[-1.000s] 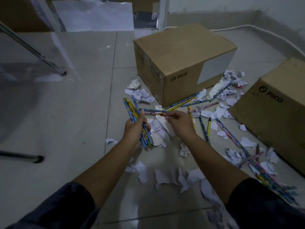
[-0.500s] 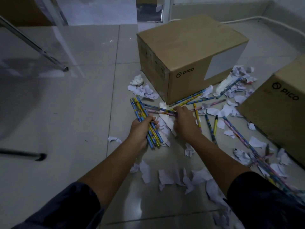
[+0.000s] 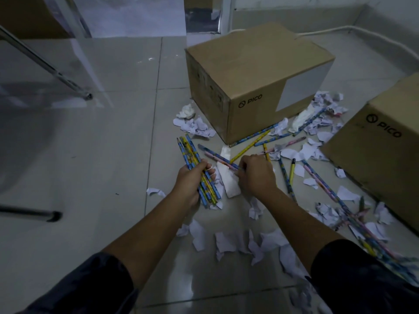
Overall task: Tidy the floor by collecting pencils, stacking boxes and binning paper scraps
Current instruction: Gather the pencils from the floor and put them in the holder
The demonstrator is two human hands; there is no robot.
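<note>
My left hand grips a bundle of several blue and yellow pencils that fan out above and below the fist. My right hand pinches two pencils, one blue and one pink, by their right ends; they point left toward the bundle. More loose pencils lie on the tiled floor by a closed brown PICO box. A second PICO box stands at the right. White paper scraps are scattered around both hands and between the boxes.
A long pile of pencils mixed with scraps runs along the right box toward my right sleeve. Metal furniture legs cross the left side, another leg lower left. A white cable follows the far wall.
The view has shifted slightly. My right hand still pinches the two pencils, their tips now nearer the bundle in my left hand. The left hand's grip on its bundle is unchanged.
</note>
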